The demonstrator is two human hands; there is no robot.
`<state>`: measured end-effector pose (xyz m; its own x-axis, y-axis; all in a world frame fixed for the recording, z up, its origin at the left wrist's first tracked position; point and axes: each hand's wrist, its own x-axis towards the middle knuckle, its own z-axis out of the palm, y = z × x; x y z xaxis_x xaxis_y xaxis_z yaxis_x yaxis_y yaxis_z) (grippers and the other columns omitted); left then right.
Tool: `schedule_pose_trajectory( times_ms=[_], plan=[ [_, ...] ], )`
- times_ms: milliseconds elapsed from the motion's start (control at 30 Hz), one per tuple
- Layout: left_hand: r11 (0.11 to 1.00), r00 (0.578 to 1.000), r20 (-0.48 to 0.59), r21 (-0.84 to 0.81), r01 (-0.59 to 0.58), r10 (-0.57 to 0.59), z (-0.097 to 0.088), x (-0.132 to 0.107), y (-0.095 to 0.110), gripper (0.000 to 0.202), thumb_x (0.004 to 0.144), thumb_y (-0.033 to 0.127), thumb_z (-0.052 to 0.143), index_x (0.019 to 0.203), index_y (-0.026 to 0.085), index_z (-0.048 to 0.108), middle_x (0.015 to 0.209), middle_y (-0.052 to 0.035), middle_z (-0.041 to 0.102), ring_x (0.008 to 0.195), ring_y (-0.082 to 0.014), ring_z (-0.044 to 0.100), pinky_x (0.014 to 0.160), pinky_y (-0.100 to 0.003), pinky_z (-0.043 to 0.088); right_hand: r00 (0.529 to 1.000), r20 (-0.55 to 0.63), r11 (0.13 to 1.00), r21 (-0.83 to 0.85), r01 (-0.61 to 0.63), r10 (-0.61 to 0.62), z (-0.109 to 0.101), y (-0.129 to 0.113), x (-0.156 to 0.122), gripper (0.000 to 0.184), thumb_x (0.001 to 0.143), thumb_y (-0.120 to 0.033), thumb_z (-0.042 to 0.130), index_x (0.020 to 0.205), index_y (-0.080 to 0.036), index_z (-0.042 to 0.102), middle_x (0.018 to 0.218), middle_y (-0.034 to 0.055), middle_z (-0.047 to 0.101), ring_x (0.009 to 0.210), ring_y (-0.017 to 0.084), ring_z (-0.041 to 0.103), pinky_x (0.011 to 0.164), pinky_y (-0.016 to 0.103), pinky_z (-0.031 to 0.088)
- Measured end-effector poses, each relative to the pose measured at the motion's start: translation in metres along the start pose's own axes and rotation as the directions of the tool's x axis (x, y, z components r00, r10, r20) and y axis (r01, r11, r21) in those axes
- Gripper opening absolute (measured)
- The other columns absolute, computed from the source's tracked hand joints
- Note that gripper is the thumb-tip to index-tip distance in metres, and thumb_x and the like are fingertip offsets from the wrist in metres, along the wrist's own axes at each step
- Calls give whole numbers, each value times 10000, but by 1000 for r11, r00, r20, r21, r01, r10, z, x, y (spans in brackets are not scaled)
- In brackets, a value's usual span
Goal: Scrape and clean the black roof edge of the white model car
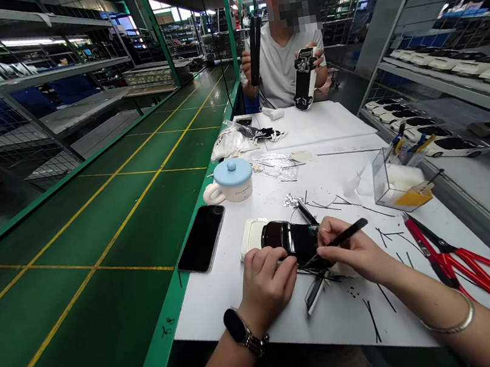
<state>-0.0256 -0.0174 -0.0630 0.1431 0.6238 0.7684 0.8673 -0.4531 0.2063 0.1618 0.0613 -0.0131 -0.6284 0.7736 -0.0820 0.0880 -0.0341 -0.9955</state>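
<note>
A white and black model car (297, 238) lies on the white table top (218, 310) in front of me. My left hand (269, 281) rests against its near side, fingers curled and pressing on the body. In my right hand (351, 247) is a pair of black tweezers (349, 233), pinched between thumb and fingers, with the tips pointing down at the car's near side. What the tips touch is too small to make out. Thin black strips (315, 294) lie beside the car, partly under my right hand.
Red-handled scissors (479, 271) lie at the right, below a clear box (399, 182) of tools. A phone (202, 239) and a lidded mug (234, 180) stand at left. Opposite, a person (286, 61) holds another model car (305, 79). Racks of model cars (452, 63) line the right.
</note>
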Motion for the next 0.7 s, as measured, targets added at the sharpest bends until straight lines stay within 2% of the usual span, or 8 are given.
schedule_pose_trajectory(
  times_ms=[67,133,233,300,367,433,533,700],
  plan=[
    [1000,1000,-14,10,8,-8,0,0,0,132,778,125,665,899,171,639,877,-59,653,849,-202,547,789,-380,414,1000,-5,1000,-27,9,-9,1,0,-1,272,805,-332,619,740,-212,383,672,-49,402,613,90,351,582,251,287],
    [1000,1000,-18,15,9,-9,0,0,0,124,778,116,658,889,169,639,872,-60,651,834,-199,544,774,-379,410,999,-16,992,-125,34,-36,2,-2,-4,253,814,-325,600,737,-212,388,690,-40,414,642,101,358,605,260,295],
    [1000,1000,-18,7,-4,4,-1,1,0,114,786,98,637,870,176,638,848,-49,653,806,-187,542,748,-367,407,992,-20,928,-356,107,-122,4,-6,-10,190,820,-297,576,734,-211,431,743,-14,459,736,131,396,675,285,317],
    [1000,999,-35,-5,-11,11,-2,2,1,108,784,90,634,852,175,633,819,-42,650,788,-180,538,736,-361,408,985,-22,884,-446,142,-169,5,-9,-13,158,814,-285,577,733,-210,463,769,-2,485,783,146,414,711,298,325],
    [1000,998,-61,-21,-21,20,-3,2,2,119,774,78,640,842,175,629,792,-34,647,778,-177,533,731,-357,414,987,-56,918,-377,120,-152,4,-11,-12,185,799,-300,598,724,-210,456,740,-10,482,732,133,422,678,287,328],
    [998,996,-86,-39,-39,36,-5,1,2,144,760,64,646,850,176,632,788,-33,647,778,-175,531,732,-354,423,986,-146,984,-171,55,-80,3,-11,-8,249,775,-326,630,717,-211,418,663,-36,455,621,105,408,600,262,312],
    [996,992,-110,-57,-76,69,-7,-1,3,163,745,51,654,856,169,640,788,-37,648,775,-174,531,730,-348,436,962,-269,997,67,-22,39,5,-6,0,303,745,-339,662,713,-213,388,554,-70,416,526,85,400,544,239,295],
    [989,986,-115,-77,-128,118,-10,-3,2,170,758,75,648,898,172,652,781,-33,644,772,-170,538,729,-335,455,968,-228,994,19,-106,107,16,-2,3,279,749,-338,651,727,-212,402,548,-71,453,538,88,434,544,233,307]
  ],
)
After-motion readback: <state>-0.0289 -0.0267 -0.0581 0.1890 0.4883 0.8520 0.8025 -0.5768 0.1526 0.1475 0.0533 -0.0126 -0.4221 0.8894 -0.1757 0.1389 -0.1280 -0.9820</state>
